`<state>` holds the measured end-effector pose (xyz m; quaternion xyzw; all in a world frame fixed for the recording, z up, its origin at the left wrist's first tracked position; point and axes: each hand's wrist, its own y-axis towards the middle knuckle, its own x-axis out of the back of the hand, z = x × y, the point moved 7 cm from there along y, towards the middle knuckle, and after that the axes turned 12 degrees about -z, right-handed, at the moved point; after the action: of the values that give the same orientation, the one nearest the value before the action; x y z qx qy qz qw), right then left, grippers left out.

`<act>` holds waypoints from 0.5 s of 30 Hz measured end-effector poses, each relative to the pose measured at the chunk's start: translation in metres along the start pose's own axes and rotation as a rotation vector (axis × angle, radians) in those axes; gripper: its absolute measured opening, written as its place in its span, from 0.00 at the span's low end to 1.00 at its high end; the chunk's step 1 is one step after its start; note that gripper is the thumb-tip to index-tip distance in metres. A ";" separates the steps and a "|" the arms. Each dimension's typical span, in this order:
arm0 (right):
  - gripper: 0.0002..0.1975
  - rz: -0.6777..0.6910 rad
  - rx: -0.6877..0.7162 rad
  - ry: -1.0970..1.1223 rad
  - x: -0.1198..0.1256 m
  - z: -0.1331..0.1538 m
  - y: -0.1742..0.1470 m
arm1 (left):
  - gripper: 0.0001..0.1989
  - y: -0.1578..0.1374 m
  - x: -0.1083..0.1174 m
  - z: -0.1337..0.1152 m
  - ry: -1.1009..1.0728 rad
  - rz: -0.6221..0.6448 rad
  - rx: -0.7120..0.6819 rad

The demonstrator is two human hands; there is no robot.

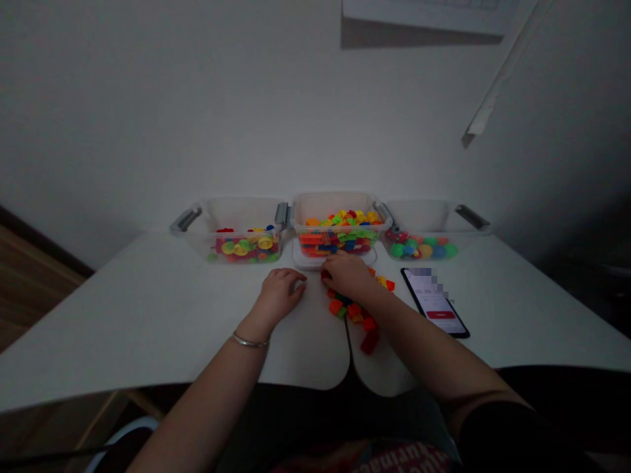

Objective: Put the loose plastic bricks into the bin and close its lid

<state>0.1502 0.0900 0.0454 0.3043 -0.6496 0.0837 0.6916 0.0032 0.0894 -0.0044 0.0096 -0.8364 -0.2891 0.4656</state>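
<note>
While my right hand point(345, 272) curls over the loose blocks point(355, 312) in front of the middle box point(325, 205), I cannot tell whether its fingers are closed on a piece. My left hand point(282, 292), thumb and fingers apart and seemingly empty, is in front of that box, toward its left. A colourful heap of blocks point(340, 238) already fills much of the box, so I judge a good share is in, with the loose ones outside left over (a phone point(434, 302) lies to its front right).
</note>
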 end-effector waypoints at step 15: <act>0.09 -0.346 -0.110 0.381 0.047 -0.024 -0.006 | 0.12 -0.001 0.002 -0.002 0.027 -0.003 -0.011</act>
<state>0.1798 0.0850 0.0889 0.3513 -0.4498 -0.0154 0.8210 0.0028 0.0871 -0.0024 0.0123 -0.8284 -0.2942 0.4765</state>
